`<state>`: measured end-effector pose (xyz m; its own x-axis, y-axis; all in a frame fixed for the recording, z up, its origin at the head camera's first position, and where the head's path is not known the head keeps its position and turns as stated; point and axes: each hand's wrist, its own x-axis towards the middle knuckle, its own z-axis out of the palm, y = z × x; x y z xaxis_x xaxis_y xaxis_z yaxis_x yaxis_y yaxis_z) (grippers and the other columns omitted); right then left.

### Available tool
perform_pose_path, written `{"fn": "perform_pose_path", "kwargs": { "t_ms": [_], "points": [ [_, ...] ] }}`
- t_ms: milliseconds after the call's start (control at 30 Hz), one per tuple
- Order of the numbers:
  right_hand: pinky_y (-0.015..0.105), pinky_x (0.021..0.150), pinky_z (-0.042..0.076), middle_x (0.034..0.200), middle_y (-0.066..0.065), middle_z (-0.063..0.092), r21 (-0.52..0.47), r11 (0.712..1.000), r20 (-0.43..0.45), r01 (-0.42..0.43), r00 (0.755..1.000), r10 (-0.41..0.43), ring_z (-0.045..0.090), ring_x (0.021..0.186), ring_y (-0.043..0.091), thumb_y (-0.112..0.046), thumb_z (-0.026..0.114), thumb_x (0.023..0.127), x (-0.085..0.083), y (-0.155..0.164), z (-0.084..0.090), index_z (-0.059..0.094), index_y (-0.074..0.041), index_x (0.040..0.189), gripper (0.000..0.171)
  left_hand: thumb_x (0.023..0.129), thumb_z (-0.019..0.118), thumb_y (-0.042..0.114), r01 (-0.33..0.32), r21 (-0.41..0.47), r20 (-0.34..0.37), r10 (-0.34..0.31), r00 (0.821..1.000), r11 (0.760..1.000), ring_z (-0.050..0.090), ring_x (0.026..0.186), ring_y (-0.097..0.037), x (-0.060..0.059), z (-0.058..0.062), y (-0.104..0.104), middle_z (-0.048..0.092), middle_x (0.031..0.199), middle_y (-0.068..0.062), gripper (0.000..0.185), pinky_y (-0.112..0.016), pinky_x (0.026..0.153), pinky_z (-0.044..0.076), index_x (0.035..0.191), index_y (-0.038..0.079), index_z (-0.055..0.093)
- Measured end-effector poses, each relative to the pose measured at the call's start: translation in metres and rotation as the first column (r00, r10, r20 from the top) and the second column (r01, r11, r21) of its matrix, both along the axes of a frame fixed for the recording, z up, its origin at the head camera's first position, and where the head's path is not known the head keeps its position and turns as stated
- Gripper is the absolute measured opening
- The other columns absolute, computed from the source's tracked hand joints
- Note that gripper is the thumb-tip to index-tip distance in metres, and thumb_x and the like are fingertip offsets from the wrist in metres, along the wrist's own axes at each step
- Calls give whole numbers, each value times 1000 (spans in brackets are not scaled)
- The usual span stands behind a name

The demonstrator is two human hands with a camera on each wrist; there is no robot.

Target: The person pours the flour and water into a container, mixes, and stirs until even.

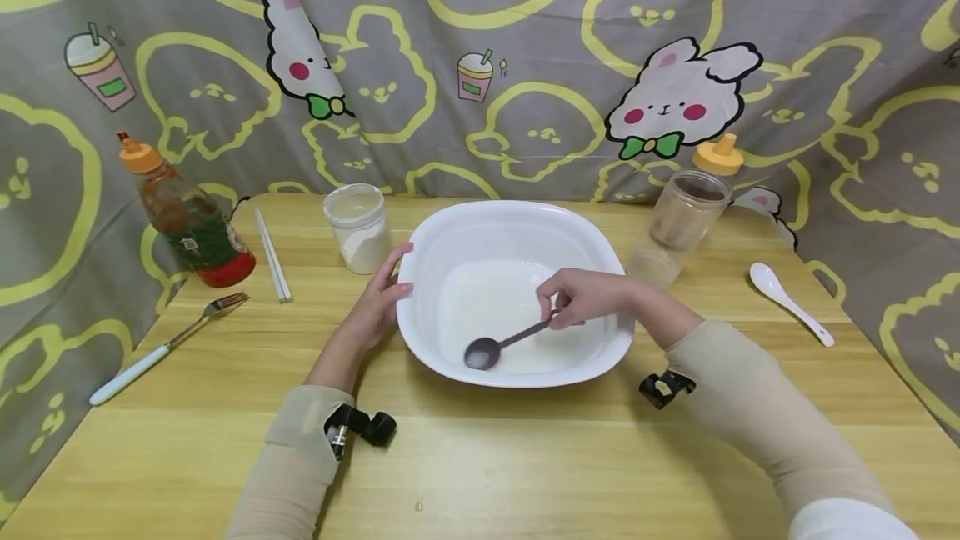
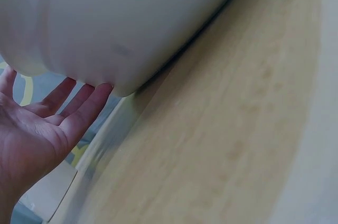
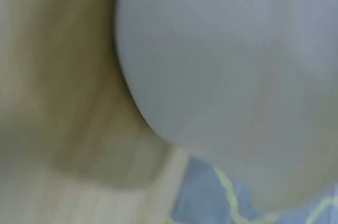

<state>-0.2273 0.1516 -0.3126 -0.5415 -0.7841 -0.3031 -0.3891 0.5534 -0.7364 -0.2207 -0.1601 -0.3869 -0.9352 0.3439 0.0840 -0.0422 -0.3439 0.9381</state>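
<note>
A white basin [image 1: 517,227] stands on the wooden table with a whitish, wet-looking layer [image 1: 480,298] across its bottom. My left hand [image 1: 372,307] steadies it from the left side, thumb at the rim; in the left wrist view its fairly straight fingertips touch the outer wall. Over the basin, my right hand [image 1: 588,298] pinches the handle of a dark spoon [image 1: 483,352]. The spoon's bowl is low inside, toward the near left, with a little whitish stuff in it. Only the basin's outer wall [image 3: 227,76] shows in the right wrist view; the right hand is hidden there.
Left of the basin stand a jar of white powder [image 1: 358,232] and a red sauce bottle [image 1: 191,223], near chopsticks [image 1: 272,257] and a fork [image 1: 172,344]. On the right are a clear squeeze bottle with orange cap [image 1: 718,155], a clear jar [image 1: 682,219] and a white spoon [image 1: 787,302].
</note>
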Motion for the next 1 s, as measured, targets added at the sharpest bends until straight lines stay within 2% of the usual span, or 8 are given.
{"fn": "perform_pose_path", "kwargs": {
  "t_ms": [167,300,433,600,733,900,1000],
  "points": [
    [18,41,29,49,-3,42,115,993,-72,13,997,-5,36,43,7,5,53,68,1,28,24,56,-6,70,12,79,46,6,-5,-18,-10,5,1000,1000,52,88,-22,0,1,1,34,117,-20,58,-32,65,50,132,20,27],
    [20,42,31,53,-2,44,204,974,-159,97,985,-65,38,45,8,7,52,66,0,44,40,54,-7,67,14,79,45,5,-3,-15,-5,3,1000,1000,52,89,-24,0,1,1,34,118,-21,58,-32,66,50,132,20,26],
    [23,43,32,58,0,46,209,961,-259,181,958,-124,39,48,11,8,52,67,-4,49,45,54,-6,68,14,79,45,4,-5,-11,6,5,1000,1000,52,90,-25,0,1,1,35,117,-20,58,-32,65,50,132,20,27],
    [25,46,34,61,1,50,165,954,-370,252,912,-177,42,51,13,4,53,69,-15,42,35,54,-6,69,10,79,44,4,-2,-14,0,2,1000,1000,51,91,-24,0,1,0,34,117,-20,58,-31,67,50,132,20,26],
    [25,46,37,58,2,51,101,943,-397,318,882,-255,45,49,13,-1,57,73,-25,26,18,55,-4,73,4,79,44,5,3,-16,-9,-3,1000,1000,51,91,-24,0,1,0,33,118,-20,58,-32,67,50,132,20,26],
    [24,45,37,51,3,51,-36,930,-338,366,871,-356,47,46,14,-3,57,77,-33,2,-4,55,-1,79,4,80,44,4,4,-15,-3,-4,1000,1000,51,91,-24,0,1,0,32,119,-21,56,-34,68,49,131,21,28],
    [24,44,36,51,5,51,-91,923,-282,375,879,-385,49,47,18,-3,57,78,-33,-12,-13,54,-1,80,4,80,44,4,4,-10,-1,-4,1000,1000,51,91,-24,0,1,0,33,118,-20,56,-33,67,50,131,21,28]
  ]
}}
